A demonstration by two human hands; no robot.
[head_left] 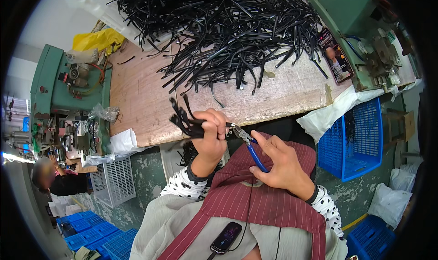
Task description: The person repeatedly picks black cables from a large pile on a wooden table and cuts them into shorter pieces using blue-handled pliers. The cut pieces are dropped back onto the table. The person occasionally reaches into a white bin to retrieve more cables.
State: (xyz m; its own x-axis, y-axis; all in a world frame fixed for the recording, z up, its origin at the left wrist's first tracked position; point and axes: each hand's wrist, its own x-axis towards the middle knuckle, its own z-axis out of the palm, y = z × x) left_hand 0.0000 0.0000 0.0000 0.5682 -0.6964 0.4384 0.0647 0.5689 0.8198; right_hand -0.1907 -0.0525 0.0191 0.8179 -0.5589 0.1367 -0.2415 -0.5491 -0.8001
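Note:
My left hand [212,134] is closed around a bundle of black eyeglass temples [185,122], their curved tips fanning out to the left. My right hand [283,164] grips blue-handled cutting pliers [255,155] from the right, thumb and fingers on the handles. The pliers' jaws meet the ends of the temples just right of my left fingers; whether they bite on one I cannot tell. Beyond my hands, a big heap of loose black temples [246,41] covers the far part of the wooden table [150,93].
Green machines stand left [50,77] and right [346,14] of the table. A smartphone [336,59] lies beside the heap. A blue crate [365,146] stands at the lower right, a white crate [114,180] at the lower left. Another person [64,180] is at far left.

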